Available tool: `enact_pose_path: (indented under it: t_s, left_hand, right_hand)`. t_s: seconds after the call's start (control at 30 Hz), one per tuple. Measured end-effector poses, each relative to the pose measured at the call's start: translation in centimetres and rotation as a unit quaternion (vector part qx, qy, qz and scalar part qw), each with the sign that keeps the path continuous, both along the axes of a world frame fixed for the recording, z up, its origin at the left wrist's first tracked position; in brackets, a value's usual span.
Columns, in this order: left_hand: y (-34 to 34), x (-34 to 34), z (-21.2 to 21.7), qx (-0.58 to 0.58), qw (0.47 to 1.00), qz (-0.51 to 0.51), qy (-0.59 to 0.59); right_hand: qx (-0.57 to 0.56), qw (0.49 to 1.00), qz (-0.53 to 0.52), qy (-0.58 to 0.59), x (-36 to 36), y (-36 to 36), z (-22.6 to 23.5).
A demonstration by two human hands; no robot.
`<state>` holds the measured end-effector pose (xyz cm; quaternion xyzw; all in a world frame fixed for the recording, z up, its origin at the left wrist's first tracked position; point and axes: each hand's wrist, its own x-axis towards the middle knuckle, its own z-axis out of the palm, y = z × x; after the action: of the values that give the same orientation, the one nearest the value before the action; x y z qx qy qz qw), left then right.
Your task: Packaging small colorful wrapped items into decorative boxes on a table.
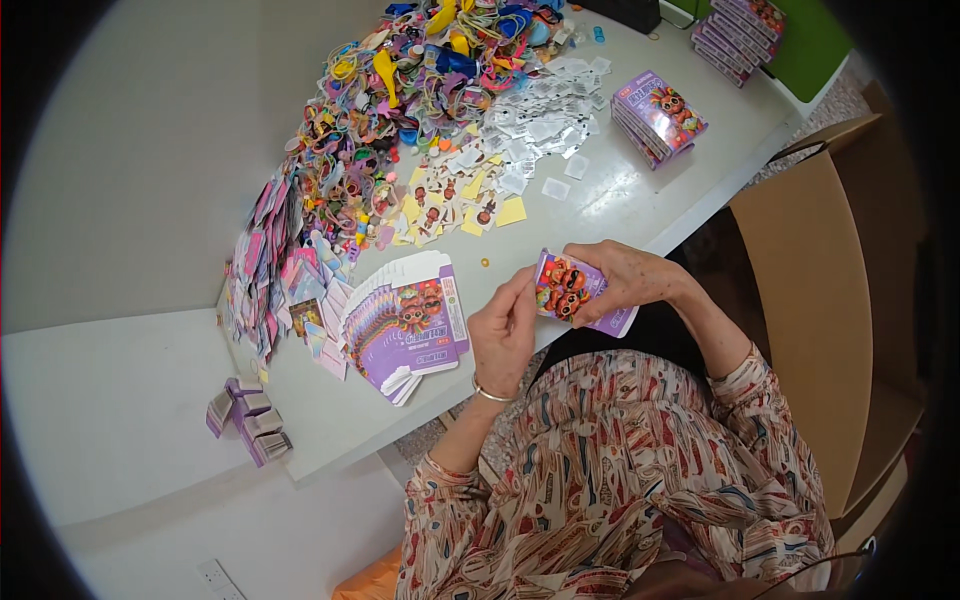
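Note:
Just past the table's near edge, I hold a small purple carton (590,290) printed with cartoon faces. My right hand (632,277) is wrapped round its right side, thumb across the printed front. With bent fingers, my left hand (503,330) pinches the carton's left edge; its fingertips are partly hidden. Whether the carton is flat or folded into shape, I cannot tell. To the left of my left hand, a fanned stack of flat purple cartons (415,340) lies on the table.
A big heap of colourful trinkets (400,100) covers the table's far left. Beside it are white packets (545,110), yellow cards (510,211) and pink sachets (270,240). Filled-out purple boxes (660,115) are stacked at the far right. An open cardboard box (810,300) stands to my right.

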<state>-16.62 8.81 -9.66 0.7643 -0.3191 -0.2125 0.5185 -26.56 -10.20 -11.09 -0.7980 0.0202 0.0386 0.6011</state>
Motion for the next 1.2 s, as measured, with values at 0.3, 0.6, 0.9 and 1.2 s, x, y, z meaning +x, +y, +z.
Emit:
enact_pose_path:
  t_s: [0.3, 0.6, 0.9, 1.2]
  left_hand:
    - [-0.7, -0.9, -0.9, -0.045, 0.999, -0.021, -0.015]
    - [-2.9, 2.3, -0.7, -0.203, 0.836, 0.013, 0.51]
    - [-4.5, 4.7, -4.6, -0.06, 0.994, -0.012, -0.092]
    - [-5.4, 9.1, -5.3, 0.088, 0.895, 0.086, -0.428]
  right_hand:
    - [0.022, 1.0, -0.007, 0.004, -0.1, -0.4, 0.4]
    - [0.219, 0.964, -0.146, -0.045, -2.6, -3.1, 1.5]
    - [-0.142, 0.942, -0.292, -0.09, -1.9, -0.1, 1.0]
    - [-0.303, 0.9, -0.306, -0.059, -2.6, -0.2, 2.2]
